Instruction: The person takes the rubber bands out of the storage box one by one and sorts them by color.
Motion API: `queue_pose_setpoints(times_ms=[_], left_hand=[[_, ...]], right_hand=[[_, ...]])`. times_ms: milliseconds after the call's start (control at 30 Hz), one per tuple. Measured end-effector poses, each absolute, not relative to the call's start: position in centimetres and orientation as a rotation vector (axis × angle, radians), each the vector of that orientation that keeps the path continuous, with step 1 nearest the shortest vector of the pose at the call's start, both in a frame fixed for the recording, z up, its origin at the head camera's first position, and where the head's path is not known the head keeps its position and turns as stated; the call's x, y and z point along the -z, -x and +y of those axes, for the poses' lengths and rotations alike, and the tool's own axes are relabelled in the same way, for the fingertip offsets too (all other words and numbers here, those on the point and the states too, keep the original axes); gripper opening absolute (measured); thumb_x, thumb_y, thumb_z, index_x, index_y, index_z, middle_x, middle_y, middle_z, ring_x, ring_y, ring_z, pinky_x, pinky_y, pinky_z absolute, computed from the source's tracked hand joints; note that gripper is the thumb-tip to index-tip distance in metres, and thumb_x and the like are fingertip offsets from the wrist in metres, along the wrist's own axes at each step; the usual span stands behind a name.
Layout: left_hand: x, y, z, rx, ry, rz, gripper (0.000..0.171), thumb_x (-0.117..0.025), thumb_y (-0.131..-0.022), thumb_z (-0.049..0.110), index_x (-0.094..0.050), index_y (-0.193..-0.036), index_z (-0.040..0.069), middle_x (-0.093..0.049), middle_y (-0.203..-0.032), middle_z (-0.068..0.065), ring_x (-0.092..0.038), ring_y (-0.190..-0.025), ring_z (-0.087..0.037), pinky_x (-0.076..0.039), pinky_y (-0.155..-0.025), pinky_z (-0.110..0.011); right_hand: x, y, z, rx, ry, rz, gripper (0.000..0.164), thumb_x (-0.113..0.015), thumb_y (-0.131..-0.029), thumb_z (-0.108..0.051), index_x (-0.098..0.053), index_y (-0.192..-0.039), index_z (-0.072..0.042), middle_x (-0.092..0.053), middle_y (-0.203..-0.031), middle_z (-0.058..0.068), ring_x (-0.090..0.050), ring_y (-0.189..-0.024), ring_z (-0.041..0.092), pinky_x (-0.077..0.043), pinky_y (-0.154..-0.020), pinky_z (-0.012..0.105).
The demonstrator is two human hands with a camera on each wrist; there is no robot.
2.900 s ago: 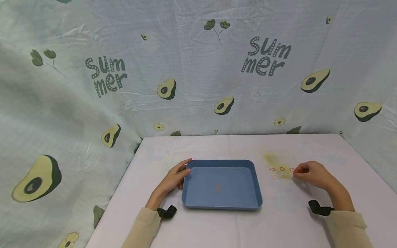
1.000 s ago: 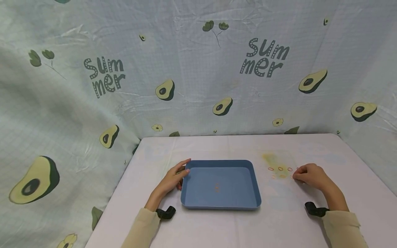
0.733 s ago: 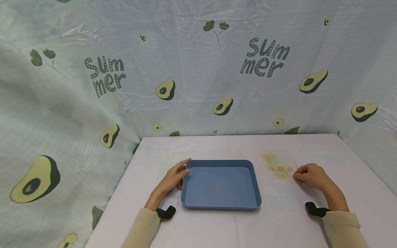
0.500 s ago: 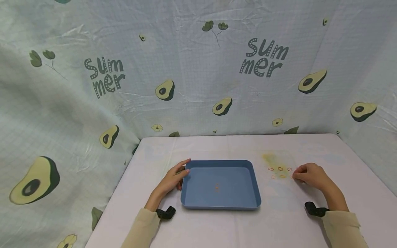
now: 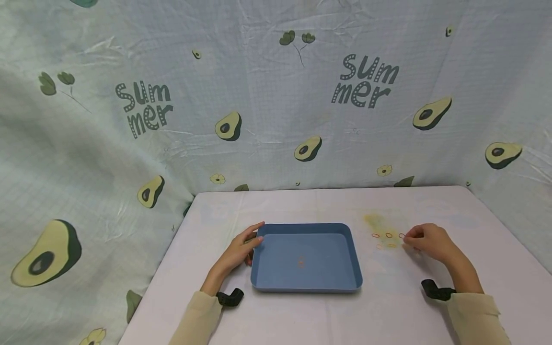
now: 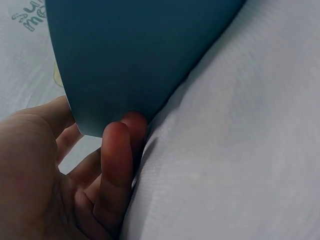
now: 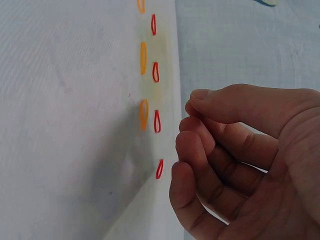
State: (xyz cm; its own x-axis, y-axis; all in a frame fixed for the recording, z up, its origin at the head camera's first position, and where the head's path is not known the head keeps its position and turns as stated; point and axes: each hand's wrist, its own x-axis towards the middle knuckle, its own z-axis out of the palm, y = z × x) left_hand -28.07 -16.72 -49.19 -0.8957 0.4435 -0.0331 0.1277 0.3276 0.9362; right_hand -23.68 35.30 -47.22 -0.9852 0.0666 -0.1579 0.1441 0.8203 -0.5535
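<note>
A shallow blue tray point(image 5: 327, 261) lies mid-table, with small orange rings point(image 5: 301, 261) on its floor. My left hand point(image 5: 236, 247) grips the tray's left side, thumb over the rim and other fingers against the outer wall. To the tray's right, my right hand point(image 5: 433, 243) hovers low over the table. In the right wrist view its thumb and index tips meet, the other fingers bend loosely, and nothing shows between them. Beside it lie a row of thin red rings point(image 7: 159, 170) and a row of yellow-orange rings point(image 7: 143, 57); the hand hides some in the head view.
A pale cloth point(image 5: 284, 316) covers the table, with a yellowish patch point(image 5: 376, 220) near the rings. Behind and to the left hangs a curtain point(image 5: 267, 96) printed with avocados. Each wrist carries a black camera mount point(image 5: 230, 297).
The right hand moved from the red row to the near, orange row, stayed with its fingertips down there, then rose slightly. The left hand stays on the tray. The head view shifts slightly.
</note>
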Motion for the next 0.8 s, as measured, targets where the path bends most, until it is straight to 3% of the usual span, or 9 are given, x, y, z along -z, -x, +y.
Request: queue_pose_setpoints(times_ms=[133, 400, 800], left_hand=[[49.2, 28.1, -16.7, -1.593, -0.511, 2.31, 0.054, -0.053, -0.1, 0.028, -0.035, -0.15, 0.022, -0.042, -0.146, -0.021, -0.051, -0.056, -0.02, -0.05, -0.047, -0.032], [51.9, 29.6, -17.2, -1.593, -0.483, 2.322, 0.055, -0.056, -0.096, 0.042, -0.037, -0.148, 0.034, -0.044, -0.146, -0.013, -0.052, -0.054, -0.019, -0.049, -0.046, -0.034], [51.9, 29.6, -17.2, -1.595, -0.499, 2.319, 0.054, -0.055, -0.096, 0.043, -0.037, -0.147, 0.036, -0.043, -0.147, -0.013, -0.052, -0.055, -0.018, -0.05, -0.047, -0.033]], right_hand=[[46.7, 23.9, 34.4, 0.877, -0.118, 2.904, 0.028, -0.065, -0.09, -0.024, -0.069, -0.099, 0.002, -0.065, -0.083, 0.007, -0.055, -0.073, 0.019, -0.045, -0.06, 0.029], [45.8, 24.1, 32.0, 0.867, 0.034, 2.99, 0.022, -0.067, -0.089, -0.023, -0.071, -0.094, -0.002, -0.067, -0.083, 0.005, -0.055, -0.071, 0.016, -0.045, -0.059, 0.029], [44.2, 25.7, 27.1, 0.911, 0.32, 2.994, 0.012, -0.066, -0.09, -0.019, -0.07, -0.094, -0.008, -0.068, -0.084, 0.001, -0.059, -0.076, 0.013, -0.05, -0.068, 0.029]])
